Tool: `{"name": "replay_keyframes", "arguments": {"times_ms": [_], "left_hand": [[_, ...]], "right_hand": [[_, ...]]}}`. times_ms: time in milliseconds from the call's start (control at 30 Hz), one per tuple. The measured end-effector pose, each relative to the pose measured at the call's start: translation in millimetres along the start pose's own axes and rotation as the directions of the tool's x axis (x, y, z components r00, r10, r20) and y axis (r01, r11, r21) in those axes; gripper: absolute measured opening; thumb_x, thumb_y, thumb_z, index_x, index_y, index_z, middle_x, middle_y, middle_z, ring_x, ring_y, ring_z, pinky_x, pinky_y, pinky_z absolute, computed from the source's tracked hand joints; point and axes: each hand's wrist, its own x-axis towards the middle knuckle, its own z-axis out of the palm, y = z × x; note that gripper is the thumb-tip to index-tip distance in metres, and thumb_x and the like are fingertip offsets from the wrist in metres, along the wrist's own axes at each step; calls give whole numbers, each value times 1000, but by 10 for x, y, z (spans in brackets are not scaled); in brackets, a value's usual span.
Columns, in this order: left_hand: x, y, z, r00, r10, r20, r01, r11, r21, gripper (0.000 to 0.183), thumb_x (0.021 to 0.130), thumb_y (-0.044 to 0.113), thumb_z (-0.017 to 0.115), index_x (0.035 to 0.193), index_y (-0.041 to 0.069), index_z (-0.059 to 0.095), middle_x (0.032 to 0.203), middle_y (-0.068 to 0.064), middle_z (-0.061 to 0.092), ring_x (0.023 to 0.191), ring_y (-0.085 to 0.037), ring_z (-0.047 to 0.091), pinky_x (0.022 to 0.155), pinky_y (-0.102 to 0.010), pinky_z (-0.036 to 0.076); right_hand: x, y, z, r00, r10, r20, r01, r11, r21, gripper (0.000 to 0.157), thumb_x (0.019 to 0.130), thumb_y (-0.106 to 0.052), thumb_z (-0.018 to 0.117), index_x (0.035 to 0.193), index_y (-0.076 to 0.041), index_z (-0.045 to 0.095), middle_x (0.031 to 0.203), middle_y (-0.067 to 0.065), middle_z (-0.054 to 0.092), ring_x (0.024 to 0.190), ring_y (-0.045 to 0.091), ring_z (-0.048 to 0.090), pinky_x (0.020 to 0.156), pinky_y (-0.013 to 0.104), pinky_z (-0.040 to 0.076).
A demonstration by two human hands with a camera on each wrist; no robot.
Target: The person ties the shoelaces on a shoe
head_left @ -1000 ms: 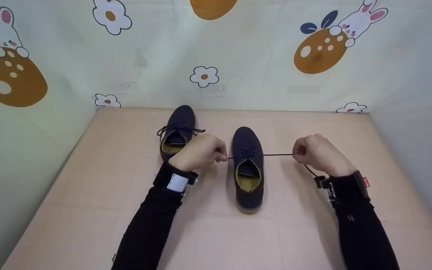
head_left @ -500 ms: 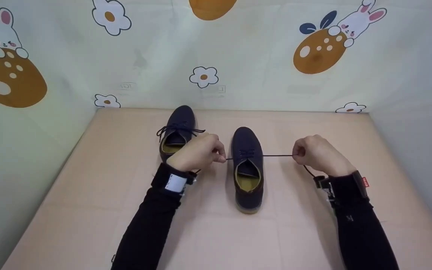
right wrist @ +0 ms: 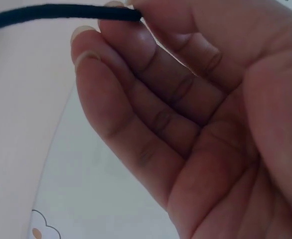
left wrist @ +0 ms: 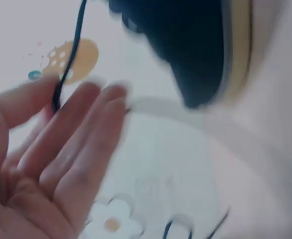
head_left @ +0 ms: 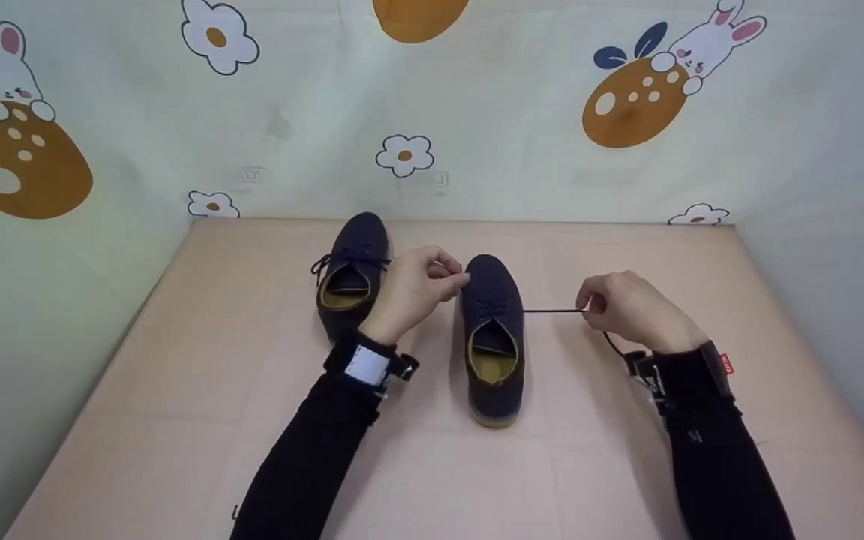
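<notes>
I see a bow-tied shoe [head_left: 357, 232] on the counter [head_left: 199, 337]; my left grip [head_left: 415, 292], pinching the left lace [left wrist: 75, 45], has shifted beside the second shoe's [head_left: 490, 281] toe, its sideways pull seemingly over; my right grip [head_left: 633, 311] pinches the right lace [head_left: 552, 310] taut.

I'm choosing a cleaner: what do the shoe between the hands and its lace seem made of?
Shoe: perhaps suede or canvas, matte; it is dark without gloss, the grain too small to tell. Lace: probably textile cord, matte; it bends softly.
</notes>
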Motion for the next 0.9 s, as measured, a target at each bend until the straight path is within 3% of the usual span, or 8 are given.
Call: {"name": "replay_keyframes", "arguments": {"times_ms": [133,233,333,467,567,700,800,900], "left_hand": [[232,89,32,997,-73,-17,67,965,-253,20,88,5,74,101,-2,61,92,-16,73,79,-25,71,70,-29,58],[439,223,6,994,-108,-11,100,943,-317,25,88,3,74,106,-4,59,93,-13,73,84,-28,71,73,-29,58],[619,328,17,994,-110,16,109,952,-284,26,89,4,73,109,-3,58,92,-12,73,81,-25,70,73,-29,57],[721,301,107,988,-120,93,130,986,-108,30,93,10,70,116,-2,55,96,-10,73,79,-22,69,73,-27,55],[644,189,158,973,-185,139,168,978,124,38,95,24,68,121,0,54,102,-10,68,77,-21,66,70,-26,52],[409,85,148,954,-264,145,188,899,395,47,96,48,61,100,1,63,89,-12,68,61,-17,61,59,-28,46],[222,61,123,943,-289,164,197,883,426,59,94,58,58,72,4,66,73,-14,71,49,-17,58,48,-29,44],[75,38,125,934,-295,201,214,913,346,62,92,57,61,63,3,65,70,-15,71,47,-16,56,42,-27,40]], "right_hand": [[-4,-1,-10,1000,11,5,-11,1000,7,18,79,5,64,90,-4,75,75,-1,65,69,15,56,65,32,47],[-8,-5,-17,1000,15,1,-15,1000,4,19,79,5,64,89,-4,76,76,-1,66,70,16,56,66,32,47],[-8,-6,-19,1000,8,-2,-8,1000,0,18,80,5,64,89,-5,76,77,-1,67,70,16,56,66,32,47],[0,-27,-17,1000,-7,1,7,1000,4,18,80,5,65,90,-4,76,78,0,67,69,15,55,66,32,47],[6,-42,-13,1000,-12,6,12,1000,7,18,80,6,64,90,-3,76,79,1,68,70,16,56,66,33,47],[3,-47,-14,1000,5,21,-6,1000,15,18,81,4,63,90,-5,76,79,0,68,70,16,56,67,33,46],[-3,-37,-17,1000,7,17,-7,1000,12,18,80,4,63,87,-6,76,77,-1,67,70,16,55,66,33,45],[-11,-13,-13,1000,1,3,-1,1000,-12,16,79,4,65,85,-7,75,75,-2,63,69,17,53,67,34,44]]}}
